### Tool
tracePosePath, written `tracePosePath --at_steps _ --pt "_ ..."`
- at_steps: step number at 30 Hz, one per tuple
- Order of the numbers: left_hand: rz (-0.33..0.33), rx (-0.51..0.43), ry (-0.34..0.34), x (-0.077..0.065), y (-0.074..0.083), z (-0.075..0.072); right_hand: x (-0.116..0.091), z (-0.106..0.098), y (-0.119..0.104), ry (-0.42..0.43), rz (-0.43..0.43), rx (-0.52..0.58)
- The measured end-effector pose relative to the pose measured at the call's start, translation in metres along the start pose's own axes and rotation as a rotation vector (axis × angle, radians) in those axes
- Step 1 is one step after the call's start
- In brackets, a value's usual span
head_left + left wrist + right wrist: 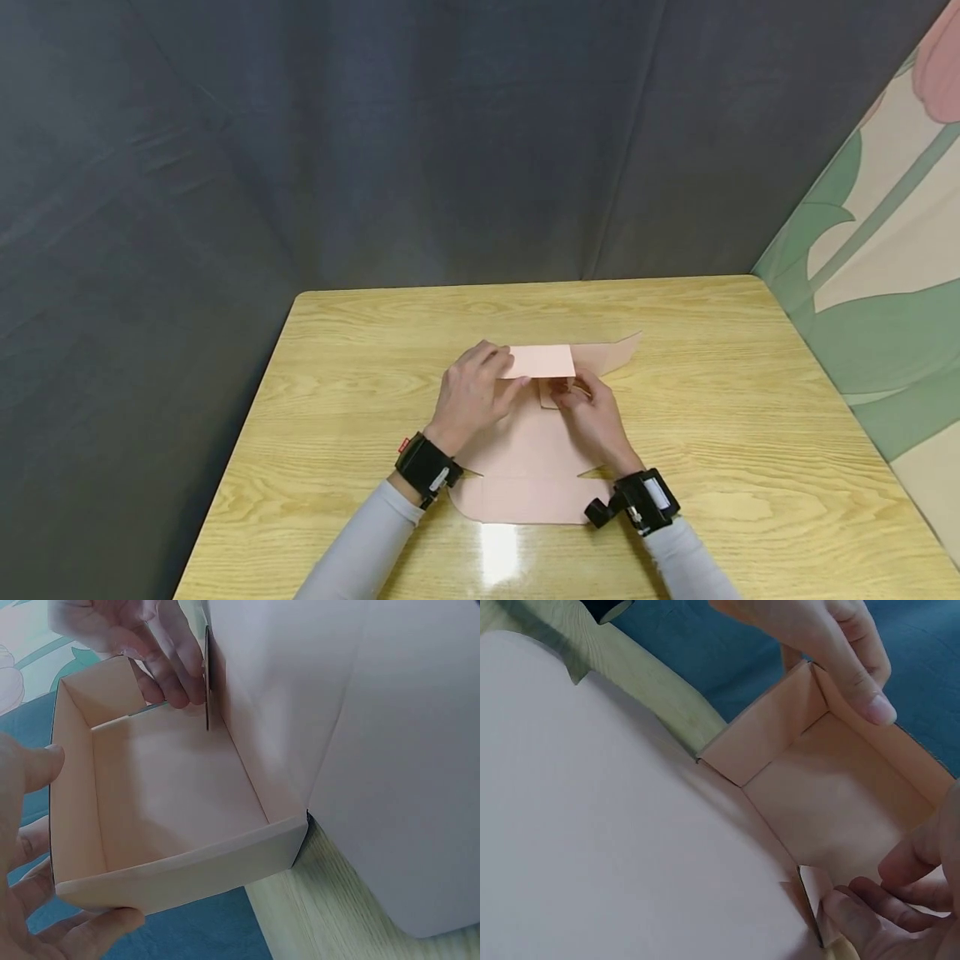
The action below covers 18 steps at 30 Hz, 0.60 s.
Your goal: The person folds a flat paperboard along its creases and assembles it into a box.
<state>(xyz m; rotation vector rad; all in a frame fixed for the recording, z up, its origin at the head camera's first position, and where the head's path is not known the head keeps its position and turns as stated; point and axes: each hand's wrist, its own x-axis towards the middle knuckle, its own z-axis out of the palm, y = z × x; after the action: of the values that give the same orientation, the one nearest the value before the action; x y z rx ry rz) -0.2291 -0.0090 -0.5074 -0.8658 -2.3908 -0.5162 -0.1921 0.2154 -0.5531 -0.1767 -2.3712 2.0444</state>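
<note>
A pink cardboard box [537, 362], partly folded, stands on the table with its long lid panel [528, 446] stretching toward the person. My left hand [471, 390] grips the box's left end; in the left wrist view its thumb lies over the far wall [75, 802] and other fingers are underneath. At the right corner, my right hand [597, 417] pinches a small tab [816, 896] that stands up beside the fold line. One side wall [195, 866] is upright, and the box floor [172, 787] shows bare. In the head view an unfolded side flap [618, 353] sticks out to the right.
The wooden table [750, 433] runs out on both sides of the cardboard. Behind it and to the left hangs a dark curtain [465, 150]. A flower-patterned cloth [885, 275] borders the right edge.
</note>
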Motion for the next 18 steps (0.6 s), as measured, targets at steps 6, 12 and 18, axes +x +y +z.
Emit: tracePosePath --at_steps 6,12,18 --pt "-0.005 0.002 -0.017 0.002 -0.002 -0.002 0.0 -0.009 -0.004 -0.006 -0.003 0.076" --pt "0.005 0.003 -0.005 0.003 -0.003 -0.002 -0.001 -0.015 -0.005 0.004 0.018 0.127" --pt "0.016 0.008 0.011 0.001 -0.001 0.0 -0.002 -0.019 -0.004 0.025 0.017 0.095"
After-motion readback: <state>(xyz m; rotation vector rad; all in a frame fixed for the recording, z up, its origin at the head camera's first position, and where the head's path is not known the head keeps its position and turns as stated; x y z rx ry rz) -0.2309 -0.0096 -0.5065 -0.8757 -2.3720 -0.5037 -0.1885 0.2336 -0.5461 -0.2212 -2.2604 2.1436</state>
